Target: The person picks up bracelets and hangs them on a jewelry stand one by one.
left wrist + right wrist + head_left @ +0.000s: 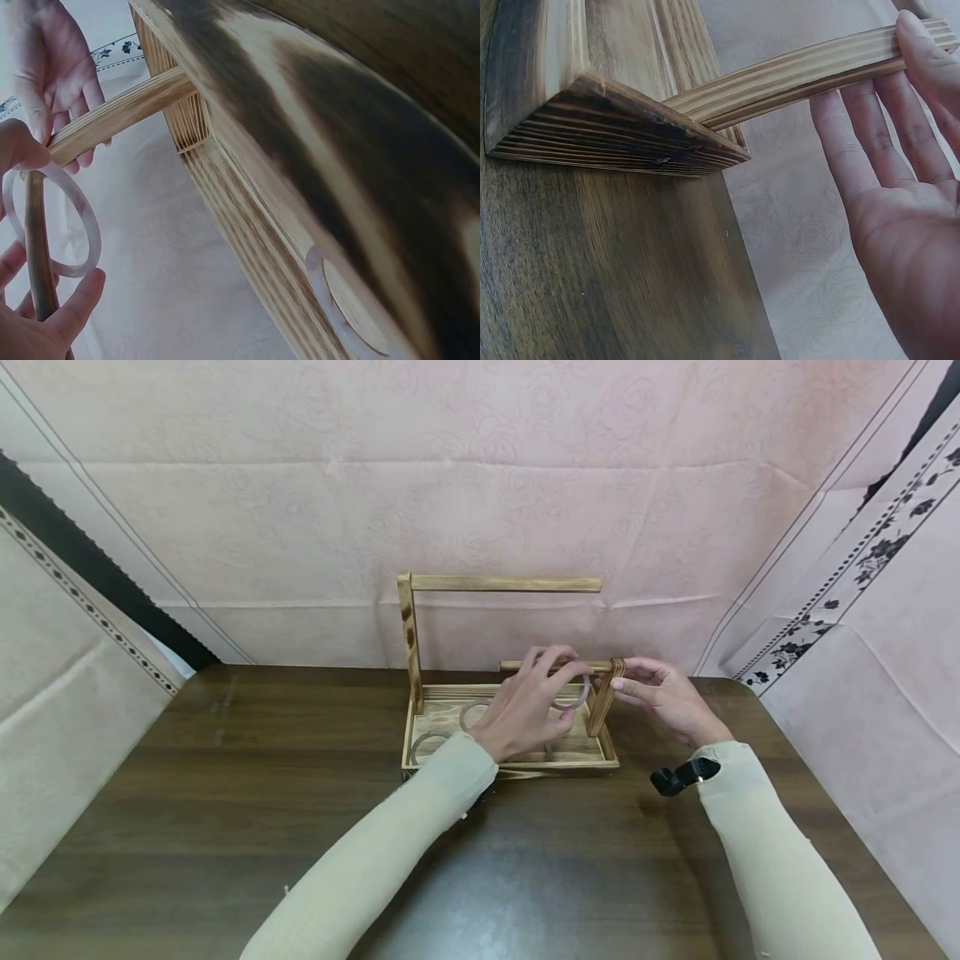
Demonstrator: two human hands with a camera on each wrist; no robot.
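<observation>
A wooden display stand has a shallow tray (517,770), a tall left post (410,635) with a long upper bar (506,584), and a short right post (597,718) with a lower bar (513,666). My left hand (528,706) pinches a pale, translucent bangle (586,689) at the lower bar. The bar (35,225) appears to run through the bangle (91,232). My right hand (667,693) holds the top of the short post, thumb on one side and fingers on the other; this post (802,75) leans outward from the tray.
Two more bangles, one nearer the front (415,747) and one behind it (462,717), lie in the tray's left part. The stand is on a dark wooden table (262,793). A pale patterned cloth (487,510) hangs behind the table.
</observation>
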